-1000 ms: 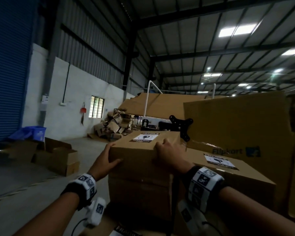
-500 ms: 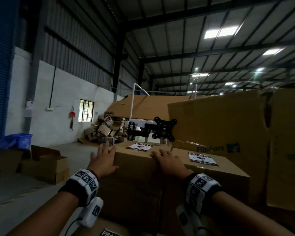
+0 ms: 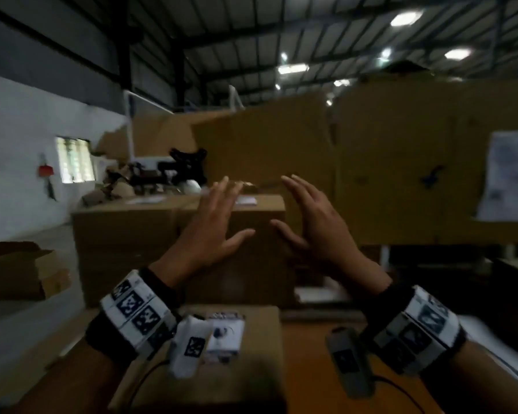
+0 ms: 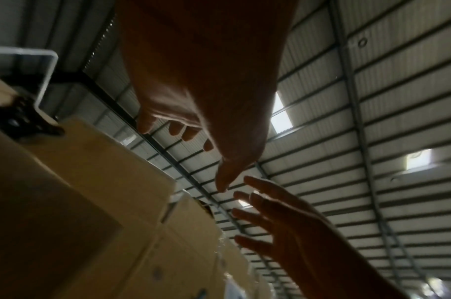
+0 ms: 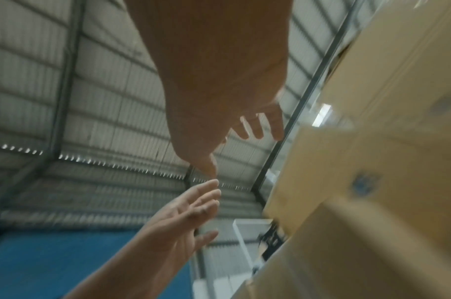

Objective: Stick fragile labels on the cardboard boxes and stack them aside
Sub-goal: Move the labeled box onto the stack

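So both hands are up in the air with nothing in them: the left hand (image 3: 213, 231) has its fingers spread and straight, and the right hand (image 3: 314, 225) mirrors it, palms roughly facing each other, thumbs close but not touching. Behind them sits the stack of boxes (image 3: 150, 234), two side by side at the top, each with a white label (image 3: 245, 200) on its lid, too blurred to read. Nearer the person, below the left wrist, another box (image 3: 251, 369) lies flat with its own white sticker (image 3: 225, 336); there's a dark symbol on it, but the writing can't be made out. Further back is a wall of big cardboard sheets (image 3: 386, 162) with a blue logo mark, unreadable here, and a white printed sheet (image 3: 509, 177) at the right edge, also illegible. Handling-wise, these look like plain corrugated cartons, stiff at the edges and a bit soft mid-panel, probably fairly light, though the weight is a guess. Best bet would be gripping the two opposite side walls low down, near the corners, rather than pressing on the taped lid or the sticker.
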`<state>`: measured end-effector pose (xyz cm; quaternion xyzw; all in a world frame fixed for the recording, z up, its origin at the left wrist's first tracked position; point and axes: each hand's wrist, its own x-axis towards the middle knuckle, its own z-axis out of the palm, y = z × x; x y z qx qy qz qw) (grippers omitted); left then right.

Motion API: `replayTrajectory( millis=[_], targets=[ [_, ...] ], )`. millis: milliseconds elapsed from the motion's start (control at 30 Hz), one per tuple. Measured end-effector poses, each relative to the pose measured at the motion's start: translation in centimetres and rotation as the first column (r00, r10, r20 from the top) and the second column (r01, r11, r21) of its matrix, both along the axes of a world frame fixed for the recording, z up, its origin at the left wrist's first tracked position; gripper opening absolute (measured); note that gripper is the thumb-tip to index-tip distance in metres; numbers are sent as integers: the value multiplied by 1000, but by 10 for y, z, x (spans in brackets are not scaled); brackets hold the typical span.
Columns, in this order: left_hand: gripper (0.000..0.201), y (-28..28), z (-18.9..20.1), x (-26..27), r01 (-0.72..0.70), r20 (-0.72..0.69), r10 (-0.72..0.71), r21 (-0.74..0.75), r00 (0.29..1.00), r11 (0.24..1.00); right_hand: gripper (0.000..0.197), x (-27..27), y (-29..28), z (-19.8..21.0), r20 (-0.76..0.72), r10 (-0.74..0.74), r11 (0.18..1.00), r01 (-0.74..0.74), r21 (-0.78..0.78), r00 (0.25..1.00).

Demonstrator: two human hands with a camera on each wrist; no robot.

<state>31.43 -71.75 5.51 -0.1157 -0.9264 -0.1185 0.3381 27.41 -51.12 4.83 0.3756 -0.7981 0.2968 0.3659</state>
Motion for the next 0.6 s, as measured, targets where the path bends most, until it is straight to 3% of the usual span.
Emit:
replayTrajectory(
  millis=[133, 367, 533, 600],
  targets=[
    [74, 118, -49, 38, 194, -55, -189, 97, 980, 976, 67, 59, 125, -64, 84, -128, 990, 133, -55, 988],
    [63, 320, -185, 68, 370, 95, -413, 297, 906, 880, 59, 138, 312, -203, 332, -317, 930, 360, -73, 888],
    [53, 412, -271, 53, 396, 314, -516, 373, 797, 839, 53, 157, 403, -257, 482, -410, 875, 483, -32, 774],
    [62, 437, -311, 29, 390, 466, -506, 327, 726, 861, 49, 151, 425, -275, 534, -432, 870, 492, 35, 726]
  ],
)
